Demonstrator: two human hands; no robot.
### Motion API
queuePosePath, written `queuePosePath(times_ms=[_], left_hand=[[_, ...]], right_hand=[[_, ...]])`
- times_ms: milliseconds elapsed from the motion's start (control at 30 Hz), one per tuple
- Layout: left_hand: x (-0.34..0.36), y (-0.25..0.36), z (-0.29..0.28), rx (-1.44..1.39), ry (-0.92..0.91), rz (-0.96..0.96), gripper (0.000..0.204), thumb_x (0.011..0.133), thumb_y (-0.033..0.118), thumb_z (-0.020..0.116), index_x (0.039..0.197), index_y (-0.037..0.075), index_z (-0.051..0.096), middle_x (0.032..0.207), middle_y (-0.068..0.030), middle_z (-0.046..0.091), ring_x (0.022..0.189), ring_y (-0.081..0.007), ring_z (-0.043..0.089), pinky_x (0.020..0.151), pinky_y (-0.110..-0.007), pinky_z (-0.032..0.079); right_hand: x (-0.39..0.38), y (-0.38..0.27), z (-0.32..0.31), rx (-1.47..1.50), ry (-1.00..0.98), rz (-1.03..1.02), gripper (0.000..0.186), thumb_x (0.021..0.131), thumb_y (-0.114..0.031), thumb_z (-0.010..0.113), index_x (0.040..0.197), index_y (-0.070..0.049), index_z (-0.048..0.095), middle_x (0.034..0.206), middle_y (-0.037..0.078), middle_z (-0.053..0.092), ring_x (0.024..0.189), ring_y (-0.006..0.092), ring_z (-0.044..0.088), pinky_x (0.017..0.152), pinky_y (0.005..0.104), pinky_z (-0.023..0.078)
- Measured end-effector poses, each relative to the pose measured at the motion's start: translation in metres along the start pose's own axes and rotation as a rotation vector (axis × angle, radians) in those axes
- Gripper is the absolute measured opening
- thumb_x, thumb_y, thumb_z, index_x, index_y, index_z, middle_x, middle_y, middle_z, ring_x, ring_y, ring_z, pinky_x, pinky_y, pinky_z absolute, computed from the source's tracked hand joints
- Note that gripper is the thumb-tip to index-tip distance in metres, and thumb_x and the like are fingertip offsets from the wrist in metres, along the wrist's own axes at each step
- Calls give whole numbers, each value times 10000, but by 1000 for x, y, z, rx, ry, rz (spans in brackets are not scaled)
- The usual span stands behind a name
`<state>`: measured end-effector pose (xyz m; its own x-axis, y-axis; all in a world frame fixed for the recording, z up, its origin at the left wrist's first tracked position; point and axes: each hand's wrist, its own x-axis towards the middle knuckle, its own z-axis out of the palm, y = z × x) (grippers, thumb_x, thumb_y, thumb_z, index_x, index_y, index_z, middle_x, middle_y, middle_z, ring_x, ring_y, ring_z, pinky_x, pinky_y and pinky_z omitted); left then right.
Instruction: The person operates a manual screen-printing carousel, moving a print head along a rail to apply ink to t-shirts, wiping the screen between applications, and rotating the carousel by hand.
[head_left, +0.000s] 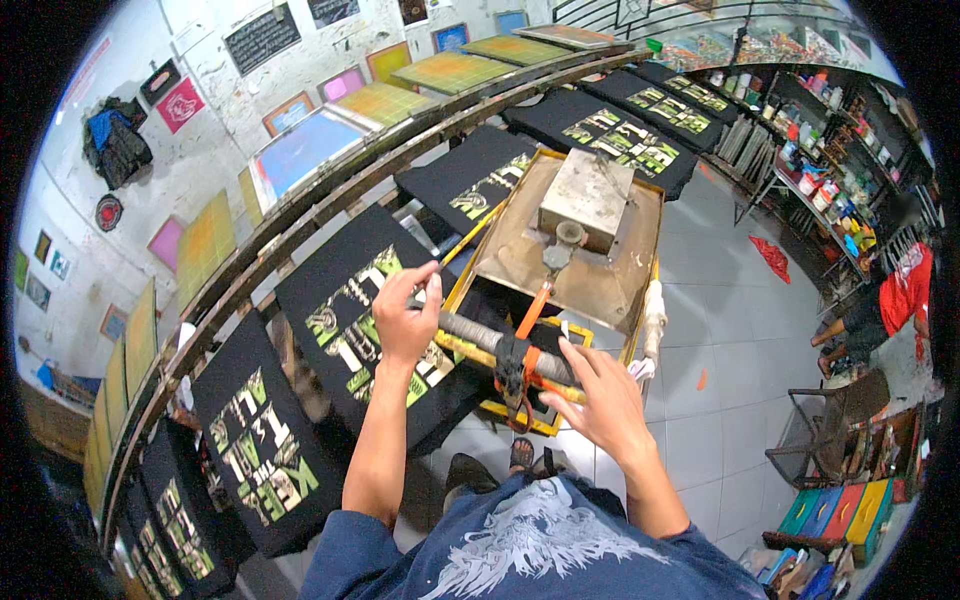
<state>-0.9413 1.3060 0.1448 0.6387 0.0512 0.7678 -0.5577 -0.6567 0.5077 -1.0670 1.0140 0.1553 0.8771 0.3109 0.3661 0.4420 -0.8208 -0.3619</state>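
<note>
In front of me stands a wheeled-looking metal heater unit with a wide sheet-metal hood (pixel 510 240) in a yellow frame and a grey metal box (pixel 585 195) on top. Across its near side runs a cloth-wrapped handle bar (pixel 475 332), bound at the middle with black wrapping (pixel 517 365) and an orange strap (pixel 533 315). My left hand (pixel 408 312) curls loosely at the bar's left end, thumb close to the fingertips. Toward the bar's right end is my right hand (pixel 597 392), its fingers apart and nothing gripped in them. Black printed shirts (pixel 365 320) lie to the left.
A long curved rack (pixel 330 180) carries more black shirts and printing screens (pixel 300 155). At right are crowded shelves (pixel 815 130), a red cloth (pixel 770 258) on the tiled floor (pixel 710 330), a chair (pixel 830 425), a colourful striped bench (pixel 835 513) and a person in red (pixel 905 290).
</note>
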Motion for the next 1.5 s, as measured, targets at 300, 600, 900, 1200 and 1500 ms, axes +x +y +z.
queuePosePath(times_ms=[300,600,900,1200,1500], left_hand=[[-26,-31,23,4,-64,13,71,868,65,698,859,62,768,714,-76,630,663,-268,577,641,-396,412],[-28,-46,33,-25,-15,119,124,837,70,637,726,72,692,657,-77,573,613,-284,538,605,-405,382],[-12,-35,15,-14,-224,95,237,835,95,765,658,69,610,598,-68,551,547,-282,531,561,-399,379],[-33,-3,-10,115,-282,18,342,836,119,783,596,90,542,564,-69,524,508,-280,531,517,-401,373],[-31,-9,28,106,-211,-44,327,818,81,755,589,82,521,542,-99,517,466,-296,511,486,-398,366]], right_hand=[[-24,13,-1,-42,302,255,505,810,-242,799,1245,-9,694,1099,178,719,965,349,669,862,440,516],[-35,36,56,-102,745,331,93,856,-80,679,786,-54,734,759,147,675,700,356,649,684,426,511],[-24,34,47,-58,742,187,184,806,18,630,644,-19,553,577,106,483,501,296,469,532,392,350],[-18,73,31,-94,682,132,157,795,-43,595,660,-21,519,617,133,499,528,313,491,541,404,400],[53,167,41,10,700,23,170,800,-54,568,647,-10,509,593,134,469,497,313,461,504,405,364]])
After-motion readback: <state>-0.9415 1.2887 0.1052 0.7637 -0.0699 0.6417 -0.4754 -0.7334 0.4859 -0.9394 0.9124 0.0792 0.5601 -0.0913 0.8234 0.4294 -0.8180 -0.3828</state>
